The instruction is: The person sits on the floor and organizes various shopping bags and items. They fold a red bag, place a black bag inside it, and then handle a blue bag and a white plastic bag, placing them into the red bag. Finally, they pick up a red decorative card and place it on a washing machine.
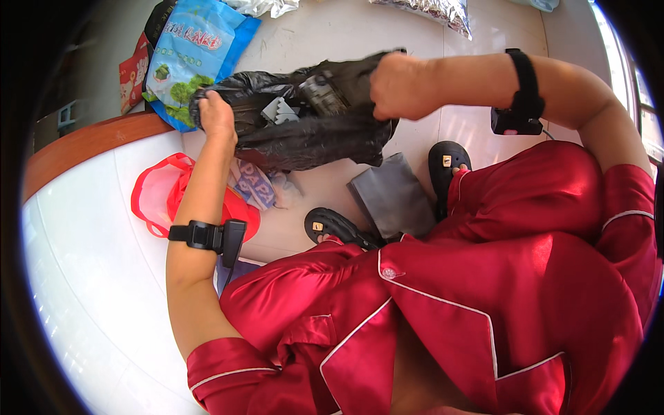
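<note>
Between my two hands a black plastic bag (311,142) is stretched wide above the floor. My left hand (217,115) grips the bag's left end. At its right end my right hand (399,85) is closed on the rim, slightly blurred. Inside the bag's mouth lies a white piece with a toothed edge (280,110). Beside it is a greyish printed packet or card (326,93), whose exact kind I cannot tell. The bag's bottom and anything deeper are hidden by its folds.
A blue printed bag (192,52) stands at the upper left near a red packet (134,72). Below the black bag are a red tote bag (171,189), a printed plastic bag (257,184) and a dark grey flat bag (397,194). Silvery packaging (433,10) lies at the top.
</note>
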`<state>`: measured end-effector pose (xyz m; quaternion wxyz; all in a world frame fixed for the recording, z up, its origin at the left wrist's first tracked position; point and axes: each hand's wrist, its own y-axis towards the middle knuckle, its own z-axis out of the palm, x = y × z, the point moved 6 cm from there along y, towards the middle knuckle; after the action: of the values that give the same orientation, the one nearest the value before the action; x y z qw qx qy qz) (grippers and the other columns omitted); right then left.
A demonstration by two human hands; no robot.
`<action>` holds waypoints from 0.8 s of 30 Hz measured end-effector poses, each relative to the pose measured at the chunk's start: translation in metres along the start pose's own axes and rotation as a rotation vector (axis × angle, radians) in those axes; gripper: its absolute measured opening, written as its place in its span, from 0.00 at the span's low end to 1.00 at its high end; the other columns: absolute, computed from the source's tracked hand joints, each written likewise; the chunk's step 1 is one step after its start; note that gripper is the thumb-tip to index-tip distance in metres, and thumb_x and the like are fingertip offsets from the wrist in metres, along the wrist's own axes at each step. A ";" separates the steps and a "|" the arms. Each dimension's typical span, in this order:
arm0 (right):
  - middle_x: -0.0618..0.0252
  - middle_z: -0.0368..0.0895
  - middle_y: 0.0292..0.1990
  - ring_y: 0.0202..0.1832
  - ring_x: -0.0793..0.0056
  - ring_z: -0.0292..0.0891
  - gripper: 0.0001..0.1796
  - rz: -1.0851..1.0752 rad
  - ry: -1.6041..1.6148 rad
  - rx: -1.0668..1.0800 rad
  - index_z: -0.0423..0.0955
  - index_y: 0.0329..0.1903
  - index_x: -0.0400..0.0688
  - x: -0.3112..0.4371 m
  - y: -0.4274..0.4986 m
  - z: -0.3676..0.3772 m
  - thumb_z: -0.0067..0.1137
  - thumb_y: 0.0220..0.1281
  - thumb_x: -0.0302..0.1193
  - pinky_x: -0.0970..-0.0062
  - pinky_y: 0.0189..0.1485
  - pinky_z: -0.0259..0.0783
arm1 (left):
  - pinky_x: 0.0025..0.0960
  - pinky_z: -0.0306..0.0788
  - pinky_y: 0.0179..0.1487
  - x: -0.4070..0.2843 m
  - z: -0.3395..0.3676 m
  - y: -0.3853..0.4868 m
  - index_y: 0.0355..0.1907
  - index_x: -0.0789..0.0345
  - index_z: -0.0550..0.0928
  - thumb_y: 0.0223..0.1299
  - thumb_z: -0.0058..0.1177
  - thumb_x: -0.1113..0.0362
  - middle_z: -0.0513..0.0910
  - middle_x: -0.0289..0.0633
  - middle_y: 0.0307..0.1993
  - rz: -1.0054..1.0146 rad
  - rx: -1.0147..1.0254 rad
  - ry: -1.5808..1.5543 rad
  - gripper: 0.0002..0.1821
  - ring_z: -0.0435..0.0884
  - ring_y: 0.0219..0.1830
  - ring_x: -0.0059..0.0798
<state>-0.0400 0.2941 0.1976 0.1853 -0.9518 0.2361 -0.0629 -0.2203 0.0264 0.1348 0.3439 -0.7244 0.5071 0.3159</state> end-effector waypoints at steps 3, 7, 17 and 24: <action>0.72 0.77 0.23 0.36 0.69 0.76 0.03 0.138 -0.092 -0.185 0.78 0.22 0.52 -0.024 -0.023 -0.044 0.56 0.41 0.33 0.68 0.28 0.73 | 0.37 0.65 0.55 -0.048 -0.026 0.002 0.46 0.77 0.72 0.65 0.34 0.50 0.75 0.55 0.47 0.197 -0.130 -0.090 0.27 0.73 0.47 0.41; 0.72 0.77 0.24 0.36 0.69 0.76 0.03 0.198 -0.099 -0.369 0.79 0.21 0.51 -0.023 -0.050 -0.075 0.57 0.39 0.32 0.69 0.28 0.74 | 0.33 0.63 0.58 -0.099 -0.047 -0.012 0.51 0.77 0.70 0.67 0.35 0.48 0.73 0.50 0.50 0.224 -0.041 -0.413 0.29 0.71 0.49 0.34; 0.70 0.80 0.29 0.36 0.65 0.78 0.04 -0.168 0.087 0.020 0.79 0.24 0.52 0.018 0.013 0.021 0.56 0.42 0.31 0.64 0.30 0.74 | 0.32 0.60 0.60 -0.074 -0.011 -0.026 0.56 0.74 0.67 0.69 0.38 0.48 0.71 0.50 0.56 0.151 0.150 -0.233 0.29 0.69 0.55 0.35; 0.64 0.82 0.29 0.35 0.62 0.78 0.08 -0.234 0.473 -0.129 0.81 0.28 0.47 0.014 0.014 0.025 0.52 0.51 0.33 0.63 0.35 0.72 | 0.40 0.62 0.63 -0.057 0.019 -0.047 0.61 0.71 0.68 0.49 0.59 0.44 0.71 0.65 0.56 0.484 0.794 0.994 0.42 0.70 0.60 0.50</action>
<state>-0.0286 0.2844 0.1693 0.0556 -0.9413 0.1646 -0.2894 -0.1940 0.0831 0.1788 0.2296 -0.4685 0.8302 -0.1965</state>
